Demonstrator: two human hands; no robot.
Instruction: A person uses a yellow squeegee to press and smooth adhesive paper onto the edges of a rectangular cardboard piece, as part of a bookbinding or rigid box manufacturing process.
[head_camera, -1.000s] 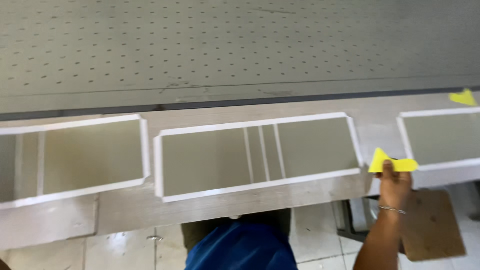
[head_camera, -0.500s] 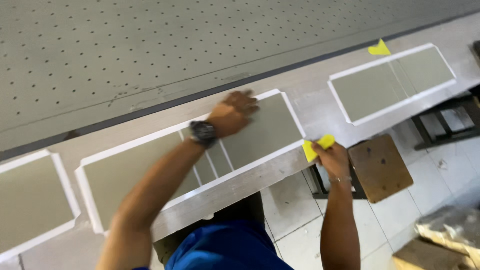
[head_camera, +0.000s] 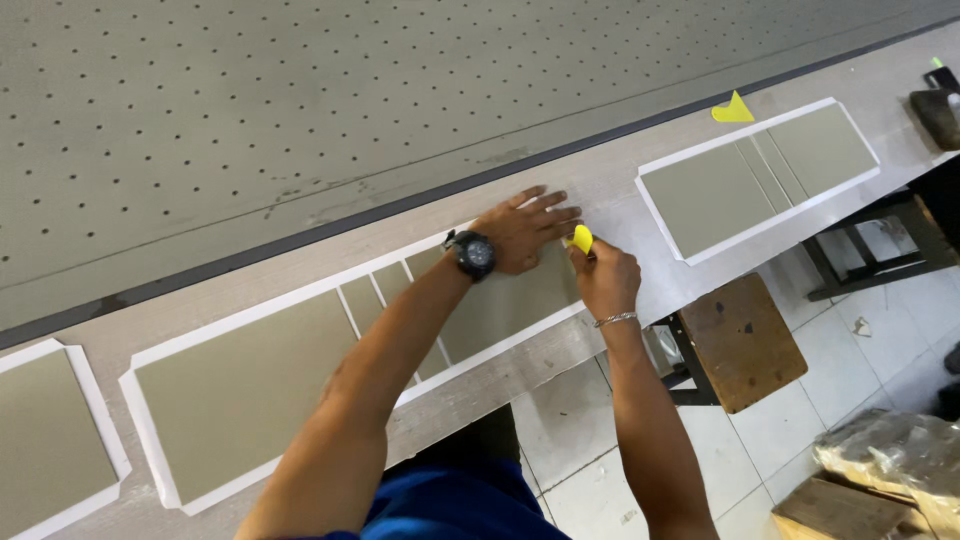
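Moved in since earlier, right hand (head_camera: 607, 278) gripping yellow scraper (head_camera: 582, 238) at panel (head_camera: 300, 370) corner; left hand (head_camera: 522, 230) spread flat; firm pressure and low scraper angle advised.

long workbench w/ panels

pale wood-grain bench edge (head_camera: 520, 375) runs diag. beside perforated grey bed (head_camera: 300, 100). on it: three olive panels w/ white borders, left (head_camera: 45, 440), centre (head_camera: 300, 380), right (head_camera: 760, 175); yellow wedge (head_camera: 733, 110) near right panel.

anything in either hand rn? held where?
Right hand pinches a small yellow scraper by its lower end; the tip pokes out above the fingers. Left hand holds nothing, pressed flat on the olive panel.
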